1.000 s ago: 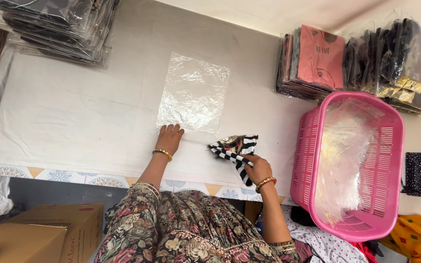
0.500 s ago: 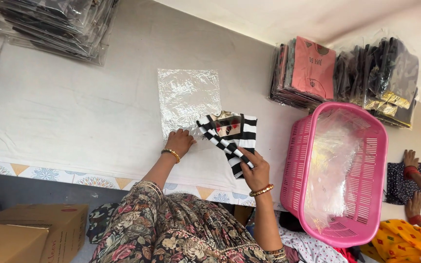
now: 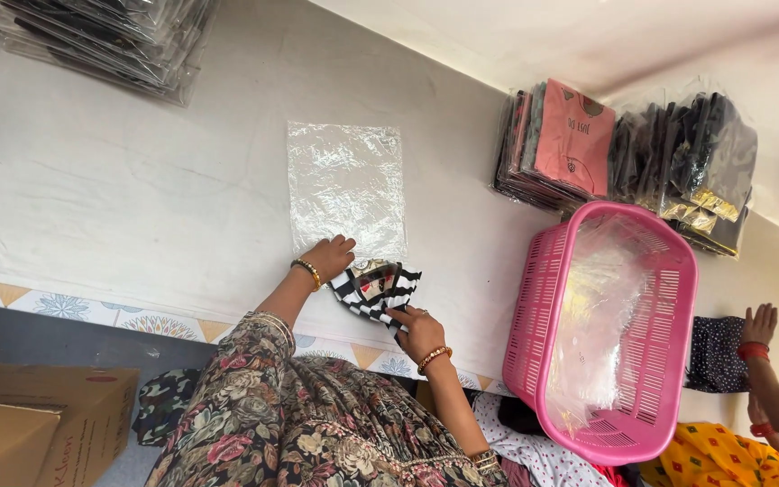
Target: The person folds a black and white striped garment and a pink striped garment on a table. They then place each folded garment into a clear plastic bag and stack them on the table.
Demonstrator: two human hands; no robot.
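The step in hand looks like bagging: a folded black-and-white striped garment (image 3: 374, 290) is being fed into the mouth of a clear plastic bag (image 3: 346, 188) that lies flat on the white-covered desk (image 3: 137, 198), near its front edge. The left hand (image 3: 329, 256) presses on the bag's near edge, fingers closed on the film, touching the garment's far side. The right hand (image 3: 419, 330) grips the garment's near end, just at the desk's front edge. The garment lies between both hands. By my judgement, the next move calls for keeping the mouth open while sliding the garment straight in.
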